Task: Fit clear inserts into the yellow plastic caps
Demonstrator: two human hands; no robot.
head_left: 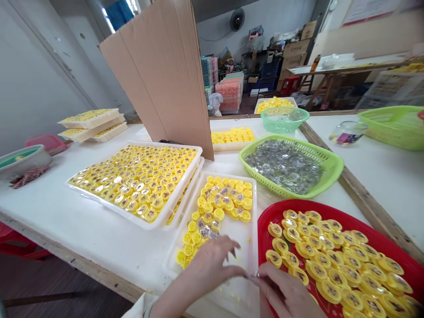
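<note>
Two hands meet, our left hand [213, 258] and right hand [285, 289], over white rectangular plastic tray [247, 233]; whether grasping anything, we cannot tell. Red plastic tray [394, 245] near right.

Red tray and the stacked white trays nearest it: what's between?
Head view: another white tray, partly filled with yellow pieces and clear pieces; left hand above it.

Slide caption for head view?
Left hand and right hand close together by a red plastic tray holding round yellow printed pieces.
</note>
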